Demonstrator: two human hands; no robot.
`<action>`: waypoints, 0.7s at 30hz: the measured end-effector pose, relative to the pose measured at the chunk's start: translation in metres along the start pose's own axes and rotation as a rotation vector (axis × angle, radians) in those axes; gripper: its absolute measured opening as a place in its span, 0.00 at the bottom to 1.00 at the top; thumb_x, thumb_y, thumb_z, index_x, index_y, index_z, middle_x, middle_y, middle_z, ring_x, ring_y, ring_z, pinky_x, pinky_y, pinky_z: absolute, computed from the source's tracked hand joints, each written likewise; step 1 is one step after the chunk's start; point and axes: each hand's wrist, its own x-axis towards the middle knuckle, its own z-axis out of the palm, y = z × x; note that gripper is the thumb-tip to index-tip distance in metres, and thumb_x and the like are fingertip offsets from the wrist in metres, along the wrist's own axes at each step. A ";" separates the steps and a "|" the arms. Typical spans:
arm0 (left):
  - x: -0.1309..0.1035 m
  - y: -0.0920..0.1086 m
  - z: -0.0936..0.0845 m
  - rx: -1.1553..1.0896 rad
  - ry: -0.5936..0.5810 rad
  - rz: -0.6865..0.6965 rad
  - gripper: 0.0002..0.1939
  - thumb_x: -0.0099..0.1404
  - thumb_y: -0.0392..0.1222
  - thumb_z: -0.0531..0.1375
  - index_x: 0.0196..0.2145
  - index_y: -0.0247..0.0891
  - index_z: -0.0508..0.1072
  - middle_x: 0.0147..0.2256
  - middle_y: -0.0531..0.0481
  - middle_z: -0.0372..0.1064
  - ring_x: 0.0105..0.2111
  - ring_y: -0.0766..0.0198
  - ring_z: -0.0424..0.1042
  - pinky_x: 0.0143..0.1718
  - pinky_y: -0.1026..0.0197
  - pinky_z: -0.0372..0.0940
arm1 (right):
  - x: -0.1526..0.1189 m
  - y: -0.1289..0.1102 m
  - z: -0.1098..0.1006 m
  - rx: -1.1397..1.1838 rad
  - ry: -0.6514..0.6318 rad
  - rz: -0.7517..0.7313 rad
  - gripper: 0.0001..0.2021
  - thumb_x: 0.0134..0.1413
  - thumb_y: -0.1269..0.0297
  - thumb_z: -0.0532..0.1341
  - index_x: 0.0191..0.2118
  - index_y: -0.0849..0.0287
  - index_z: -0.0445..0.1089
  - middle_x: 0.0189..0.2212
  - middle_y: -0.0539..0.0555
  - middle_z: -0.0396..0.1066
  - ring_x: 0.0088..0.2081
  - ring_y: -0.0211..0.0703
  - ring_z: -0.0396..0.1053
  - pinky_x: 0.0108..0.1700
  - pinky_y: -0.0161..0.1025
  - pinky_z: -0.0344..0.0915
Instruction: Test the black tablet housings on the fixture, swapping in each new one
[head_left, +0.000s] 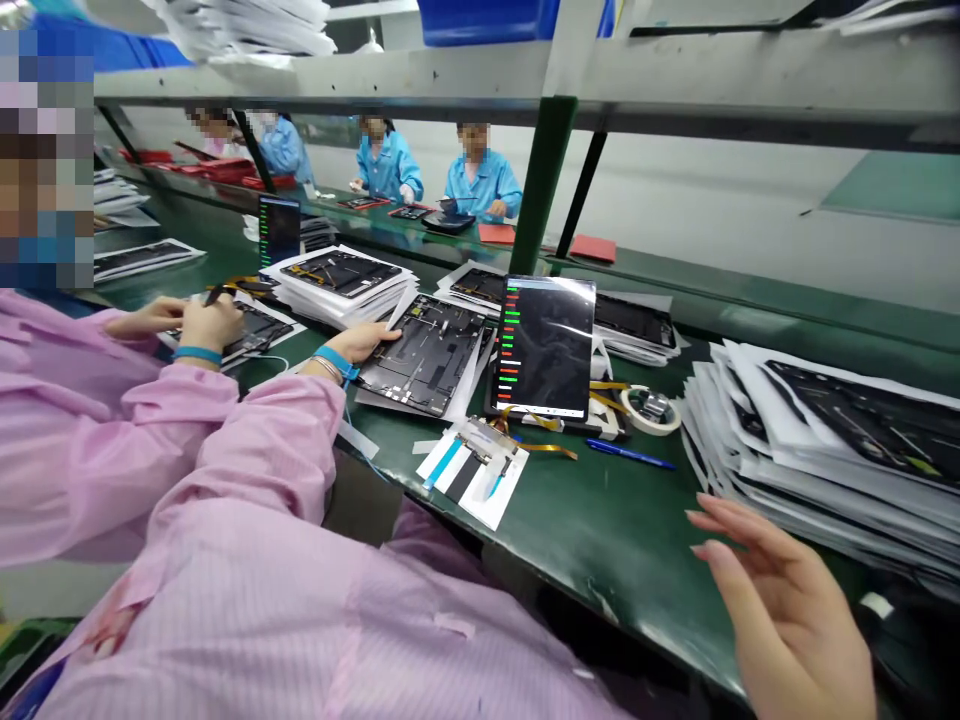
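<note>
My left hand (358,345), with a blue wrist strap above it, grips the upper left edge of a black tablet housing (431,355), thumb lying on its inner face. White paper sheets show behind and under the housing, which tilts over the table. My right hand (787,615) hovers over the table's right side, palm up and fingers apart, with nothing in it. Closest to it is a tall stack of housings interleaved with white paper (750,460). Between my hands stands a tablet screen (544,345) showing green, red and white lines, and before it lies a white board with flex cables (476,470).
A blue pen (630,454) and a tape roll (651,410) lie right of the screen. More stacked housings (341,275) stand behind. At left, a co-worker's hands (202,325) work on another housing. A metal shelf (450,85) spans overhead; people in blue sit beyond.
</note>
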 end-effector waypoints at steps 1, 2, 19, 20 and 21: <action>0.007 -0.003 0.004 0.024 -0.011 -0.023 0.13 0.53 0.30 0.66 0.38 0.30 0.74 0.28 0.44 0.76 0.24 0.60 0.74 0.28 0.60 0.72 | -0.002 0.006 -0.002 -0.005 -0.006 0.024 0.14 0.52 0.51 0.62 0.45 0.44 0.70 0.49 0.55 0.70 0.48 0.60 0.70 0.52 0.62 0.65; 0.012 -0.005 0.007 0.053 -0.023 -0.050 0.12 0.53 0.30 0.66 0.38 0.31 0.74 0.27 0.44 0.76 0.24 0.60 0.74 0.28 0.60 0.72 | -0.004 0.011 -0.005 -0.010 -0.009 0.047 0.15 0.52 0.51 0.62 0.46 0.44 0.69 0.49 0.55 0.70 0.49 0.60 0.69 0.52 0.62 0.65; 0.001 0.017 0.033 0.674 0.220 0.138 0.13 0.45 0.38 0.69 0.30 0.32 0.74 0.35 0.43 0.77 0.48 0.48 0.71 0.48 0.57 0.66 | -0.010 0.056 -0.029 -0.161 -0.101 -0.036 0.14 0.60 0.54 0.58 0.49 0.52 0.69 0.45 0.54 0.73 0.41 0.44 0.74 0.42 0.38 0.71; -0.008 0.021 0.042 0.720 0.245 0.170 0.14 0.44 0.37 0.69 0.30 0.31 0.74 0.37 0.42 0.77 0.53 0.45 0.67 0.52 0.56 0.63 | -0.006 0.053 -0.034 -0.202 -0.101 -0.096 0.13 0.60 0.56 0.58 0.48 0.53 0.69 0.45 0.54 0.73 0.41 0.44 0.74 0.43 0.39 0.70; -0.019 0.025 0.055 0.757 0.248 0.204 0.15 0.45 0.38 0.68 0.32 0.31 0.74 0.41 0.40 0.76 0.56 0.43 0.63 0.55 0.54 0.60 | 0.002 0.050 -0.041 -0.253 -0.087 -0.166 0.12 0.61 0.57 0.58 0.48 0.53 0.69 0.46 0.55 0.72 0.43 0.45 0.73 0.43 0.40 0.70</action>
